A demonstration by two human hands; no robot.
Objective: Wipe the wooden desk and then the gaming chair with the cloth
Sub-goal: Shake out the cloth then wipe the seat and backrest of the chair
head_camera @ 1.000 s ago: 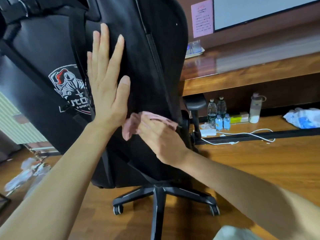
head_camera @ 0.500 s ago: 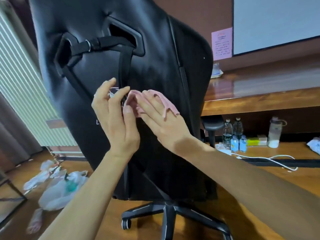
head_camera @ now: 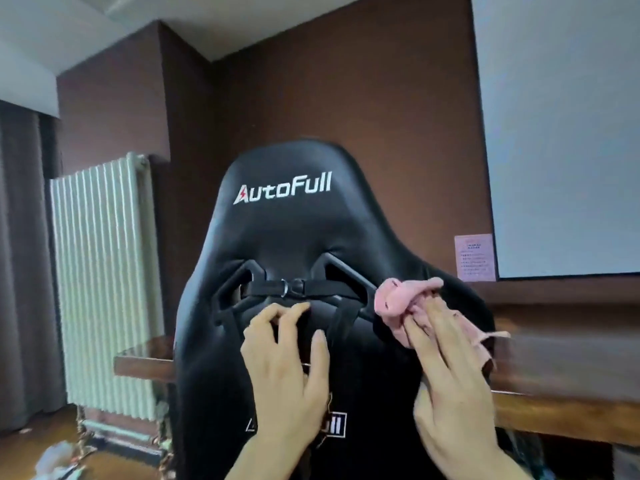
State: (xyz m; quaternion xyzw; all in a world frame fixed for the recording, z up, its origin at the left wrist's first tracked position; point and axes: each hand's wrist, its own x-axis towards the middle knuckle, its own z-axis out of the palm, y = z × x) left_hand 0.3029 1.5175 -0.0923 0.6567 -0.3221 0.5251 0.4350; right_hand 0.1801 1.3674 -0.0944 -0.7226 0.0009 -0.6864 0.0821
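Observation:
The black gaming chair (head_camera: 287,233) fills the middle of the view, its back toward me, with white lettering near the top and a black strap across two slots. My right hand (head_camera: 446,372) presses a crumpled pink cloth (head_camera: 401,299) with straight fingers against the chair's right shoulder, beside the right slot. My left hand (head_camera: 287,368) rests on the chair back just below the strap, its fingers bent, with nothing in it. The wooden desk (head_camera: 561,417) runs behind the chair, showing on both sides.
A white radiator (head_camera: 104,278) stands against the wall at left, beside a dark curtain (head_camera: 20,258). A white screen (head_camera: 561,133) hangs at upper right with a pink notice (head_camera: 475,257) beside it. Litter lies on the floor at lower left (head_camera: 55,459).
Both hands have moved up the chair back, from its middle to the strap and slots near the top. The cloth has gone to the chair's right shoulder. My view has tilted upward.

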